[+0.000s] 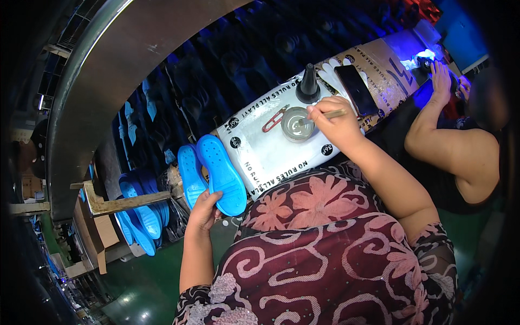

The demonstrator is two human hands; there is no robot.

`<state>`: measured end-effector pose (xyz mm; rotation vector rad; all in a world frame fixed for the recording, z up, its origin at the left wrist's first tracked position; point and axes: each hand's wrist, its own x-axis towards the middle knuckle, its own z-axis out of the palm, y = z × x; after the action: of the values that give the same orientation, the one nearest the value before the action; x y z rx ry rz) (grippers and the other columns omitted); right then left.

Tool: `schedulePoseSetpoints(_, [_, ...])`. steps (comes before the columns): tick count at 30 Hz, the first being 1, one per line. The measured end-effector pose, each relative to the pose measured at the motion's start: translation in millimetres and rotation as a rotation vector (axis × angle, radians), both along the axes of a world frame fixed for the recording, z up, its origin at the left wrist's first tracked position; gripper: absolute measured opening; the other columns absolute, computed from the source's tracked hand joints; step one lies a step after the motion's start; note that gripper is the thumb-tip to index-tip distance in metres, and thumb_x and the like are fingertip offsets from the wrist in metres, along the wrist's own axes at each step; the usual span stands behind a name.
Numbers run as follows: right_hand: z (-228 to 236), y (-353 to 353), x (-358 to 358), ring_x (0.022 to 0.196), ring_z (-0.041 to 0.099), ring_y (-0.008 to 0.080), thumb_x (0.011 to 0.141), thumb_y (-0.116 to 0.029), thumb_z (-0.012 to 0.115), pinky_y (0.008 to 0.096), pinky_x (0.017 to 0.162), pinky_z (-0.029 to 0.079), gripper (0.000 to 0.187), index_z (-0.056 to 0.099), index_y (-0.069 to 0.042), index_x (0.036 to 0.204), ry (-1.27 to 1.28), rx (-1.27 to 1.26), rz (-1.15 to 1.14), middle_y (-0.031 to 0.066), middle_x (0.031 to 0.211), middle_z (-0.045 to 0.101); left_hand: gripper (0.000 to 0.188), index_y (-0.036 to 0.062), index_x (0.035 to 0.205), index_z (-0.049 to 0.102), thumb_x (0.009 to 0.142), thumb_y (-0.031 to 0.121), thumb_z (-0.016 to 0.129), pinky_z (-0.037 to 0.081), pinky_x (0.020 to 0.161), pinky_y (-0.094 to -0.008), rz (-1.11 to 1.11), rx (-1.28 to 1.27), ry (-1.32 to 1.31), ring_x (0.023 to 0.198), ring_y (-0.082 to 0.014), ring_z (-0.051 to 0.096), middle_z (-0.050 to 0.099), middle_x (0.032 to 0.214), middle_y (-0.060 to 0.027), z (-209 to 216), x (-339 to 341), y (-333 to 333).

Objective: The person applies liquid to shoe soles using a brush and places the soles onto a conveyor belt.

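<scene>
My left hand (203, 212) grips a bright blue shoe sole (221, 172) by its lower end, with the thumb laid over its upper face. Just left of it, and overlapping it, is a second blue shoe sole (190, 172); whether my fingers hold that one too is hidden. Over the printed work surface (254, 154), my right hand (338, 123) pinches a thin brush (335, 114) with a light handle. The brush's front end reaches into a round glass jar (297, 125) of cloudy liquid. Red thread snips (274, 119) lie left of the jar.
A black nozzle bottle (308, 86) stands behind the jar, near a white glove (329, 75) and a dark phone (355, 90). More blue soles (142, 203) are stacked at left beside a wooden bar (130, 202). A co-worker's arm (433, 119) is at right, near a bright blue light.
</scene>
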<state>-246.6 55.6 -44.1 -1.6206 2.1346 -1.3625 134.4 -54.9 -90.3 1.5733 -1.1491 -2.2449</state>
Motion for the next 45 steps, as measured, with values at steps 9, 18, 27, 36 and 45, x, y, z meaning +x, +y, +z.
schedulePoseSetpoints(9, [12, 24, 5, 0.071, 0.056, 0.0119, 0.095, -0.03, 0.056, 0.0259, 0.07, 0.045, 0.034, 0.068, -0.001, 0.081, -0.675, -0.071, -0.12, 0.0046, 0.078, 0.066, 0.058, 0.0051, 0.134, 0.028, 0.086, 0.011, 0.06, 0.059, 0.056, -0.0296, 0.176, -0.408, 0.333, 0.081, -0.0254, 0.065, 0.057, 0.111, -0.0175, 65, -80, 31])
schedulePoseSetpoints(18, [69, 47, 42, 0.067, 0.057, 0.013, 0.094, -0.02, 0.055, 0.0266, 0.069, 0.044, 0.03, 0.068, -0.001, 0.074, -0.48, -0.107, 0.195, 0.0069, 0.07, 0.064, 0.044, -0.0063, 0.12, 0.041, 0.081, 0.0, 0.06, 0.052, 0.076, -0.0312, 0.133, -0.953, 0.299, 0.086, -0.0208, 0.065, 0.062, 0.102, -0.0165, 92, -135, 55])
schedulePoseSetpoints(27, [70, 38, 63, 0.064, 0.056, 0.0224, 0.086, -0.019, 0.062, 0.0373, 0.084, 0.042, 0.024, 0.066, -0.009, 0.065, -0.001, -0.262, 0.241, 0.003, 0.06, 0.059, 0.043, -0.0059, 0.115, 0.044, 0.077, -0.002, 0.063, 0.052, 0.075, -0.0292, 0.058, -1.261, 0.282, 0.08, -0.0185, 0.065, 0.065, 0.093, -0.0141, 81, -134, 57])
schedulePoseSetpoints(36, [75, 38, 59, 0.062, 0.056, 0.0219, 0.085, -0.018, 0.063, 0.0374, 0.084, 0.041, 0.024, 0.065, -0.009, 0.062, -0.012, -0.205, 0.236, 0.003, 0.059, 0.058, 0.044, -0.0055, 0.118, 0.044, 0.078, 0.001, 0.063, 0.051, 0.08, -0.0316, 0.094, -1.094, 0.208, 0.087, -0.0191, 0.064, 0.064, 0.098, -0.0156, 83, -130, 56])
schedulePoseSetpoints(45, [71, 35, 56, 0.061, 0.055, 0.0211, 0.083, -0.018, 0.064, 0.0373, 0.084, 0.041, 0.021, 0.066, -0.01, 0.065, 0.084, -0.206, 0.234, 0.0023, 0.059, 0.056, 0.045, -0.0012, 0.122, 0.034, 0.084, -0.002, 0.058, 0.054, 0.07, -0.0319, 0.03, -0.996, 0.265, 0.081, -0.0198, 0.062, 0.056, 0.105, -0.0152, 78, -126, 51])
